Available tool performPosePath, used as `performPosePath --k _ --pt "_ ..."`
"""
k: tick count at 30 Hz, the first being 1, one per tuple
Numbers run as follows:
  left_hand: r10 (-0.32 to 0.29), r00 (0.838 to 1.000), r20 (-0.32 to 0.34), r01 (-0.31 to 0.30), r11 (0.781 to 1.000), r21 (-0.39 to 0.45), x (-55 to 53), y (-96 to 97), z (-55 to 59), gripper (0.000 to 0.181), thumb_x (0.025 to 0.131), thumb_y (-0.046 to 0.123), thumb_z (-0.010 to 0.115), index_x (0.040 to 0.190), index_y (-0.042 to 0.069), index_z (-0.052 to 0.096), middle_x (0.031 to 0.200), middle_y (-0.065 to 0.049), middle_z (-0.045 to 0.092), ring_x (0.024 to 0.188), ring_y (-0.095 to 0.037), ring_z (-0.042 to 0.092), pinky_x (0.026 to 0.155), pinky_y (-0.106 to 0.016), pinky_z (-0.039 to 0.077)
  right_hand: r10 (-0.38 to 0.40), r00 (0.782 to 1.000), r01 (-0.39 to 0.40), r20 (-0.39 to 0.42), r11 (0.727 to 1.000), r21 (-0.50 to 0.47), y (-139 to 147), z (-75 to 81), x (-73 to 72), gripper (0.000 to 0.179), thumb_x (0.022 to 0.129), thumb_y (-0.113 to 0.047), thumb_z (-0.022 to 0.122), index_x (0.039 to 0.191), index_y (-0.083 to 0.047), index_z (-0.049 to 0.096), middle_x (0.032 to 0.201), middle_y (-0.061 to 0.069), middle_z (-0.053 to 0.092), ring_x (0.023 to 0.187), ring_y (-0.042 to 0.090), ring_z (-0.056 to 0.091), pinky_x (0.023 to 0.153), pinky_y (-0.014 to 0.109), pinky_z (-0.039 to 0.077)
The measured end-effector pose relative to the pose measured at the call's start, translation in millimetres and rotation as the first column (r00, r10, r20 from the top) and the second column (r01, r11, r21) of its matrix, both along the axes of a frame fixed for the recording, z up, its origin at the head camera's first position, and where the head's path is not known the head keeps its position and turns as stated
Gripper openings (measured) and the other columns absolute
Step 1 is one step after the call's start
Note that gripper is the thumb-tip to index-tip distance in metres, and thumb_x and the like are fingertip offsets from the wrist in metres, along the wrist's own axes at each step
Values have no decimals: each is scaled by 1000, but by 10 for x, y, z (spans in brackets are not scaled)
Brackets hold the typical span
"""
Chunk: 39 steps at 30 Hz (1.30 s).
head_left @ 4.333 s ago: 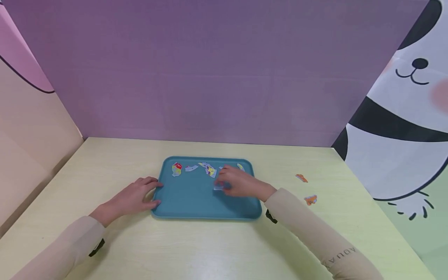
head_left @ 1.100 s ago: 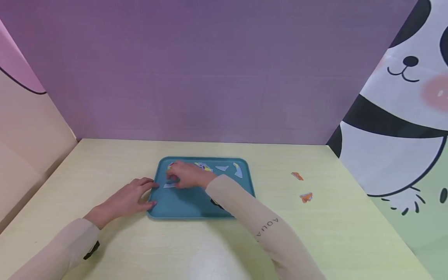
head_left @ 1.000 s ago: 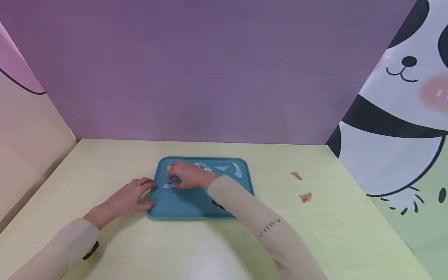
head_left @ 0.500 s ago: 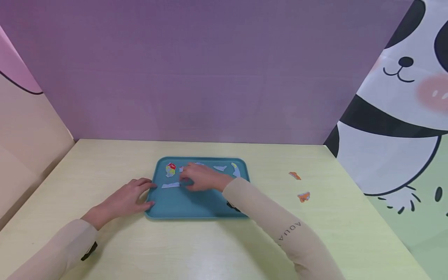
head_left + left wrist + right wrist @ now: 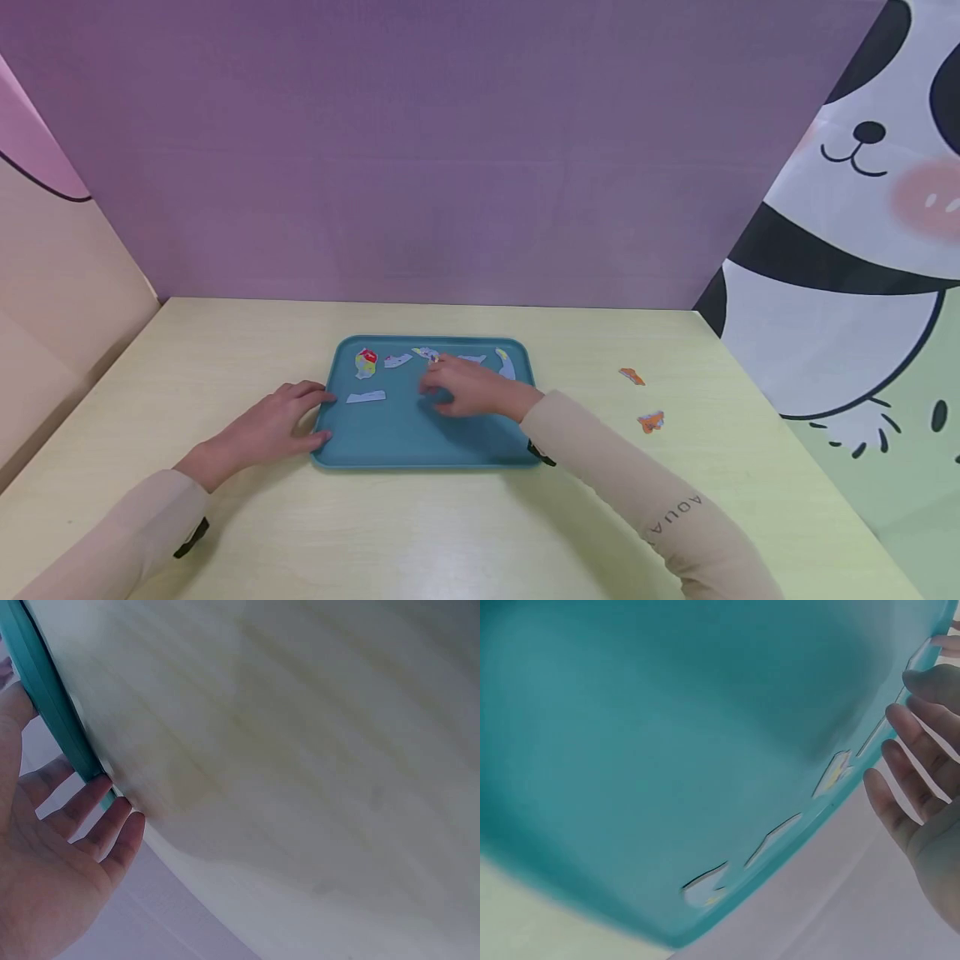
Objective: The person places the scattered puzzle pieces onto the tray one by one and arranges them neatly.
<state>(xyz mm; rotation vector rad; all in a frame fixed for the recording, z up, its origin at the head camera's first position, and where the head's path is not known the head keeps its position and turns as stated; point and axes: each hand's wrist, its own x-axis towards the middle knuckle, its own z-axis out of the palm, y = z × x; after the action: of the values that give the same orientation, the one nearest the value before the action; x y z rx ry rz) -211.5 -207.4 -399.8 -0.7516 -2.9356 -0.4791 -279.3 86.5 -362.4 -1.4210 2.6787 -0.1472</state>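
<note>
A teal tray lies on the table with flat printed puzzle pieces in it. My left hand rests at its left side, thumb and fingertips at the rim, the fingers loosely spread. Over the tray's middle is my right hand; in the right wrist view its fingers are relaxed with nothing between them. A pale strip piece lies alone below the upper row. That row has a red-and-yellow piece, a small pale piece, a piece partly hidden by my right hand, and others rightward.
Two orange pieces, one farther back and one nearer, lie on the wooden table right of the tray. A purple panel stands behind the table, and a panda-printed panel is at the right.
My right hand carried the pale strip piece left across the tray, let go of it below the upper row, and has moved back right. My left hand has stayed at the rim.
</note>
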Motion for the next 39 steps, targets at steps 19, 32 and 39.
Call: performPosePath --k 19,32,39 --pt "-10 1000 -7 10 1000 8 6 4 -6 50 79 31 68 119 3 57 122 -17 53 109 -36 51 90 -50 47 -12 1000 10 -29 997 -82 619 -15 173 25 79 -12 67 104 -8 66 100 2 64 98 17 54 89 32 46" --pt "-11 1000 -7 11 1000 6 -1 1 -10 50 79 32 67 119 3 57 122 -17 53 109 -36 51 90 -50 47 -94 993 84 -78 988 -131 1096 12 248 23 77 -10 68 100 -7 67 99 4 65 94 19 52 81 33 48" --pt "-13 1000 -8 13 1000 3 -1 5 -1 49 79 31 68 118 3 57 122 -17 54 108 -36 52 89 -50 47 -204 978 197 -34 968 -156 1367 46 298 25 77 -8 67 102 -6 66 99 4 65 95 19 52 81 35 50"
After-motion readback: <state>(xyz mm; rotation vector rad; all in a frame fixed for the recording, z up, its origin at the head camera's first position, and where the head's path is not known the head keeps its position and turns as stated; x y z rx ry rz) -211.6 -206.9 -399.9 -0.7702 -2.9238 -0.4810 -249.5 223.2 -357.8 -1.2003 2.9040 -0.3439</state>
